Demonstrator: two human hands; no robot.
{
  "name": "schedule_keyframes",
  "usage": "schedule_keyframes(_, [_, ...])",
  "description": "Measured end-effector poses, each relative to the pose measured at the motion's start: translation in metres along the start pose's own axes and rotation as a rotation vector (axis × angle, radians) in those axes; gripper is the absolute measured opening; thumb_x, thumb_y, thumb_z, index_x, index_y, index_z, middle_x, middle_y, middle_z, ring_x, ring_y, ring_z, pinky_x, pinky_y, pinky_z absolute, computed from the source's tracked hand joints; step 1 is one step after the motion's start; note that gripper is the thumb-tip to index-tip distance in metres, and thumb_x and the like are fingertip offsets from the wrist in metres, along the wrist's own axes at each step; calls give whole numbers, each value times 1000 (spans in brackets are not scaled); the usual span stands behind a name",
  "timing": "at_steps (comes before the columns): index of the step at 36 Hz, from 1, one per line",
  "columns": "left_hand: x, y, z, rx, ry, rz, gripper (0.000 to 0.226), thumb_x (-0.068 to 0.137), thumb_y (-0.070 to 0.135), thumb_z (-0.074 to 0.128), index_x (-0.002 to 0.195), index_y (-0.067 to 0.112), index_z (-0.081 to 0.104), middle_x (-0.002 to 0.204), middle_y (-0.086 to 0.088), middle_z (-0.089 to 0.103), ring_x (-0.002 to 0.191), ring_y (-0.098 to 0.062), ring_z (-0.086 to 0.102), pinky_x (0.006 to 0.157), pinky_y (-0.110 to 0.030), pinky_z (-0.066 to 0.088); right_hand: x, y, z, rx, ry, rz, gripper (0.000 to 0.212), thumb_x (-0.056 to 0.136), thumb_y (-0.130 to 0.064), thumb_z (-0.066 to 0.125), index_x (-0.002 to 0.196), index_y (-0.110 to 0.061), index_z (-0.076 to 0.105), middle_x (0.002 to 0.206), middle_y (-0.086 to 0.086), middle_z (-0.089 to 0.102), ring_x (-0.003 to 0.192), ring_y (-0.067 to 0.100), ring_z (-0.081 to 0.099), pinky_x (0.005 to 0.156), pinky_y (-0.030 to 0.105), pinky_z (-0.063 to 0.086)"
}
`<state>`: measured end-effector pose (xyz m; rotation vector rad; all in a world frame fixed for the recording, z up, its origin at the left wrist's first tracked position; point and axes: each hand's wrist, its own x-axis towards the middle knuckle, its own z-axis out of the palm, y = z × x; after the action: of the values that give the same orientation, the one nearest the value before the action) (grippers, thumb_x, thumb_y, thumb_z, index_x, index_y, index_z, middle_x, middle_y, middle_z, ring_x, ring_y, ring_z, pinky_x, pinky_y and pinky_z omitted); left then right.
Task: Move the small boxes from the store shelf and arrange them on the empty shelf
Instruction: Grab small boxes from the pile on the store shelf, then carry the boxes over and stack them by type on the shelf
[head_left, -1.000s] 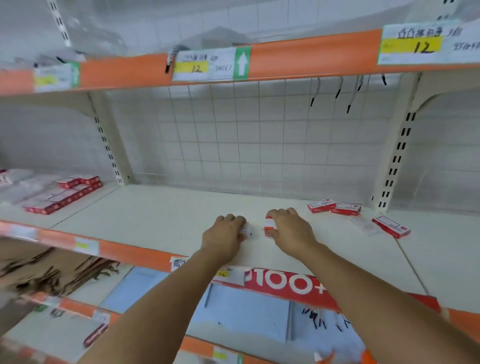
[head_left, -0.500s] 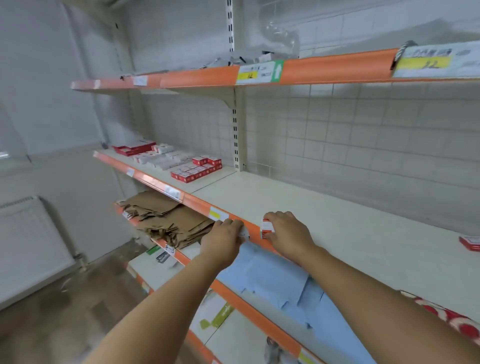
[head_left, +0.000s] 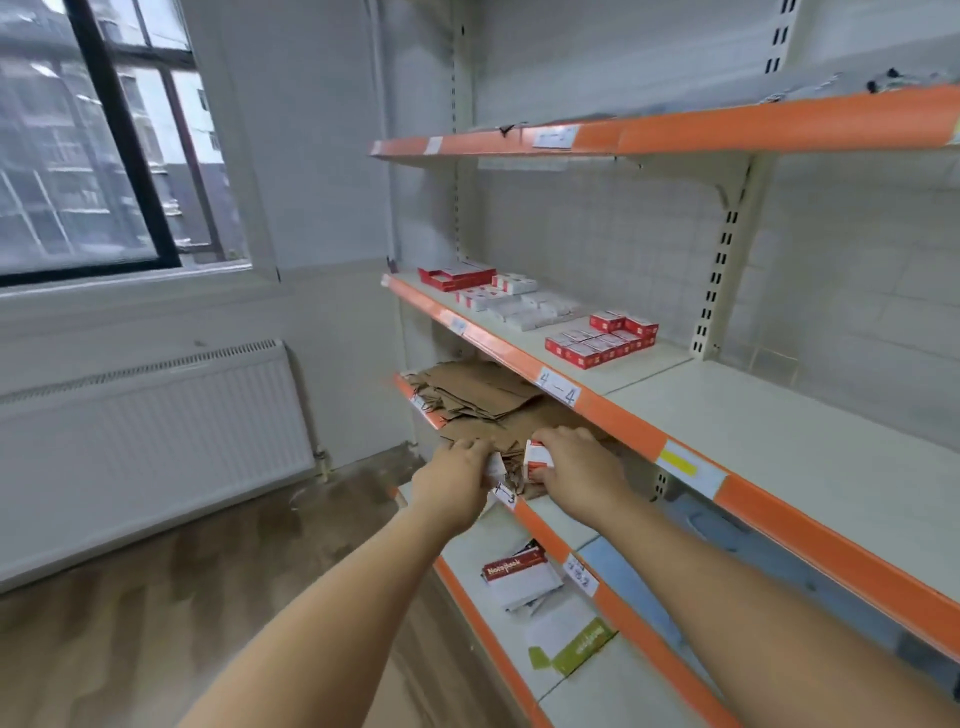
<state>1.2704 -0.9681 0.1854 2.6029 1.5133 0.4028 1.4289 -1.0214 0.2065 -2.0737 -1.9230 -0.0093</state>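
A small red-and-white box (head_left: 537, 457) is pinched in the right hand (head_left: 582, 470), and a second small box (head_left: 496, 467), seen mostly as a white face, is gripped in the left hand (head_left: 457, 475). Both hands are held close together in front of the shelving, out past the orange edge of a lower shelf (head_left: 540, 525), and the two boxes lie just beside each other between the fingers. No print on them can be read.

Further back on the middle shelf (head_left: 753, 431), near its left end, a block of red-and-white boxes (head_left: 600, 340) is arranged in rows, with two more stacked on top; the exact count cannot be told. Behind it, pale boxes (head_left: 535, 312) and a red tray (head_left: 454, 275) are set out. A tag (head_left: 558, 387) reading "4—4" is fixed to the orange edge, and a yellow-and-white tag (head_left: 688, 467) is placed further right, its writing illegible.

Flattened brown cardboard (head_left: 478, 395) is piled on the shelf below. On the lowest shelf, a red-and-white packet (head_left: 514, 571) with blurred lettering and a green-and-white packet (head_left: 571, 647) are seen. The room is closed by a window (head_left: 98, 140), a white radiator (head_left: 150, 421) and a wood-pattern floor (head_left: 182, 597).
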Motion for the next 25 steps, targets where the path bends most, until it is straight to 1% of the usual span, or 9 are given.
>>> schedule_keyframes(4, [16,-35,4,-16,5,-55,37,96,25,50,133,26,44,130,3,51,119,-20,45,86,-37,50,33,-18,17,40,-28,-20,39,94,-25,56,133,-23,47,130,-2,52,122,20,41,90,35,42])
schedule_keyframes(7, [33,-58,8,-32,4,-71,38,97,27,49,135,27,44,132,5,50,119,-20,44,86,-38,50,62,-27,31,51,-39,-25,37,92,-24,58,129,-24,48,127,-2,54,120,20,42,87,34,43])
schedule_keyframes(10, [56,-78,12,-26,-4,-97,37,98,30,48,134,27,44,132,5,51,119,-20,44,86,-39,49,94,-31,42,65,-56,-35,42,93,-26,59,132,-25,46,131,-2,51,122,20,41,88,32,41])
schedule_keyframes(12, [75,-87,11,-11,-1,-114,37,99,31,47,135,27,43,131,3,51,119,-20,44,85,-37,46,117,-31,47,60,-66,-53,42,93,-27,58,133,-24,46,132,-2,51,123,20,41,89,34,42])
schedule_keyframes(15, [106,-101,8,1,30,-123,38,98,29,49,136,27,43,132,3,51,116,-20,46,80,-34,46,156,-31,50,53,-64,-75,40,93,-25,57,132,-23,47,130,-2,52,121,19,42,89,35,44])
schedule_keyframes(17, [128,-109,4,-10,38,-137,38,98,27,48,136,27,43,131,3,51,116,-20,46,82,-36,50,182,-30,50,51,-56,-81,41,92,-23,58,132,-23,47,128,-1,53,120,20,43,89,34,44])
schedule_keyframes(20, [161,-120,-1,-6,42,-154,36,99,26,45,135,27,43,130,2,51,117,-21,45,86,-41,51,221,-27,51,24,-58,-100,44,93,-22,58,135,-22,45,131,0,52,123,22,42,92,35,42])
schedule_keyframes(25, [212,-137,-6,-7,63,-147,38,98,21,45,136,27,42,133,2,50,120,-21,44,85,-41,51,280,-20,55,15,-22,-97,43,95,-16,53,137,-21,45,133,0,52,123,22,41,91,35,43])
